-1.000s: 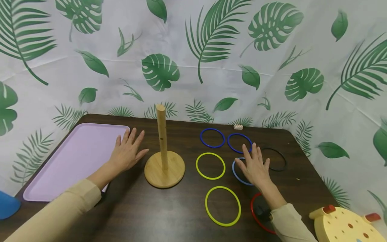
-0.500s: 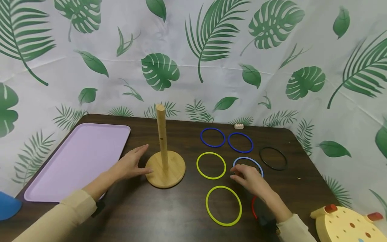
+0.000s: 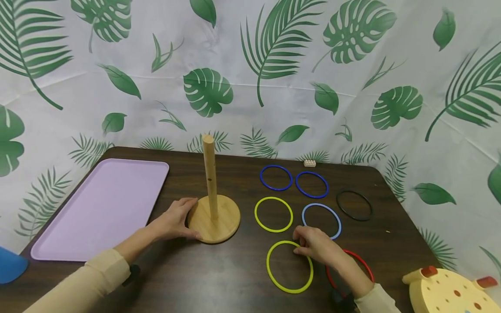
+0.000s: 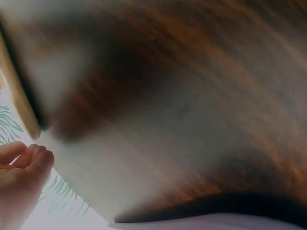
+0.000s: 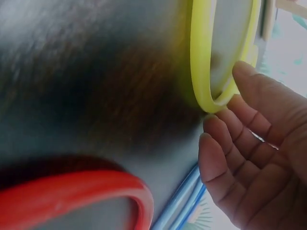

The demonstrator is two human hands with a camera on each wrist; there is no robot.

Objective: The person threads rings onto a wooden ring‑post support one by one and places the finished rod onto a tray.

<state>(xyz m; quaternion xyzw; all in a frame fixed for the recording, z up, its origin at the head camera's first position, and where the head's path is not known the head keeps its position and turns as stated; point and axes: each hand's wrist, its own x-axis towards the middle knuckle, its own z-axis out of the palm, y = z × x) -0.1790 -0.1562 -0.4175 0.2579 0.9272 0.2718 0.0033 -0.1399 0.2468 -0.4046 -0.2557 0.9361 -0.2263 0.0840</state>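
Observation:
A wooden stand (image 3: 227, 217) with a round base and an upright peg stands mid-table. My left hand (image 3: 174, 221) curves round the left edge of its base, thumb at the front and fingers behind. In the head view, my right hand (image 3: 318, 245) is over the near yellow ring (image 3: 270, 274), which lies flat. The right wrist view has the thumb and fingertips either side of that yellow ring (image 5: 201, 72), with space between them. Beside the right forearm lies a red ring (image 3: 362, 261), partly covered by it. A light blue ring (image 3: 337, 217) lies just beyond the right hand.
Farther back are another yellow ring (image 3: 256, 219), two dark blue rings (image 3: 275, 190) (image 3: 312, 197) and a black ring (image 3: 354, 218). A lilac tray (image 3: 105, 204) lies at left. At right front sits a yellow toy (image 3: 442, 287) with red-tipped pegs. A small pale block (image 3: 309, 163) sits at the back edge.
My left hand has come down from beside the tray onto the stand's base. The right hand has drawn back from the light blue ring to the near yellow ring, its fingers bending.

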